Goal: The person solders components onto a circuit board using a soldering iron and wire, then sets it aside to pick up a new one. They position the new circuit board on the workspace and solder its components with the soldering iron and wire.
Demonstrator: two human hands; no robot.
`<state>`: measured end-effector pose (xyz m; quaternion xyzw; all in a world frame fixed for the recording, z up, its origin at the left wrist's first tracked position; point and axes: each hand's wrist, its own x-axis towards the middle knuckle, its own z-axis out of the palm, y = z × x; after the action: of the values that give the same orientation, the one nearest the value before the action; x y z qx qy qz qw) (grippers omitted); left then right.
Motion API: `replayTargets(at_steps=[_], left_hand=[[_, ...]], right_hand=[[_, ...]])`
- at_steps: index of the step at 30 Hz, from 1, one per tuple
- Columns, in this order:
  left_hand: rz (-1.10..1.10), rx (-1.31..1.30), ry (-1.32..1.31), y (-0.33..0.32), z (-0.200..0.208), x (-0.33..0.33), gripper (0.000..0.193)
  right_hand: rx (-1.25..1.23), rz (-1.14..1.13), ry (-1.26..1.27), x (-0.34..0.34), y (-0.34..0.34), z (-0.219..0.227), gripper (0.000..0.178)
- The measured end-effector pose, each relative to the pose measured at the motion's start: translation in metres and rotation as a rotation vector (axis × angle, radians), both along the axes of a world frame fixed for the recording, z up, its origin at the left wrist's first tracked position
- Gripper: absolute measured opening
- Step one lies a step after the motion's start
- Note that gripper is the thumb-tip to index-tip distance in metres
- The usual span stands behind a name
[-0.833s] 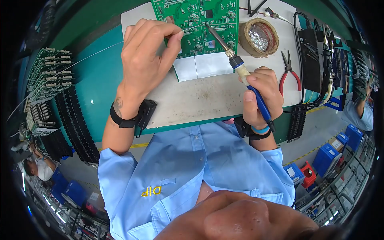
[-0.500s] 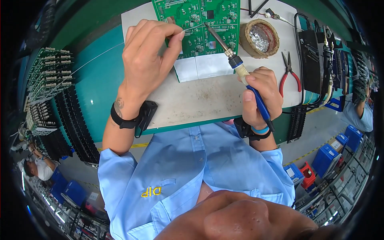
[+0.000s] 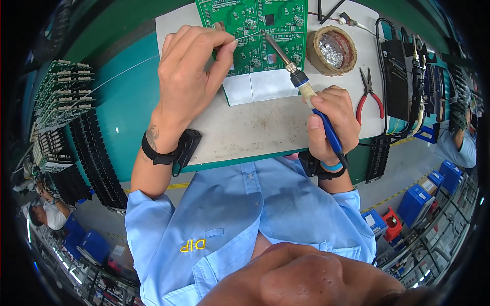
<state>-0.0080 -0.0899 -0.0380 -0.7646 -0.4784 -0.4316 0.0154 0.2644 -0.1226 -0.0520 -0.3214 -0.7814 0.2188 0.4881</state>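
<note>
At the upper middle of the bench [image 3: 245, 135], we note the right hand [image 3: 332, 122] closed in a pen grip around the blue handle of the soldering iron [image 3: 301, 86], tip angled onto the green circuit board [image 3: 255, 25], presumably for fine control. Our left hand [image 3: 189, 76] pinches thin solder wire [image 3: 247, 35] between thumb and forefinger, feeding it to the same point. Beside the board sit a tip-cleaner pot [image 3: 334, 48] and red-handled pliers [image 3: 370, 94], both within reach.

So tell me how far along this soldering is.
Done: the green circuit board lies populated on the white mat. In hand: the right hand puts the soldering iron tip to the board while the left hand feeds solder wire. How many joints remain can't be told.
</note>
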Motion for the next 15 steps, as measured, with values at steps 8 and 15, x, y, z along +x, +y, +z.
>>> replayTargets(at_steps=[8, 15], left_hand=[[-0.017, 0.009, 0.006, 0.0003, 0.0005, -0.0001, 0.018], [-0.01, 0.016, 0.002, 0.0004, -0.0026, -0.0008, 0.019]], right_hand=[[0.011, -0.008, -0.014, -0.0003, 0.0007, 0.0028, 0.023], [0.008, -0.008, -0.021, -0.0003, -0.0005, 0.0041, 0.023]])
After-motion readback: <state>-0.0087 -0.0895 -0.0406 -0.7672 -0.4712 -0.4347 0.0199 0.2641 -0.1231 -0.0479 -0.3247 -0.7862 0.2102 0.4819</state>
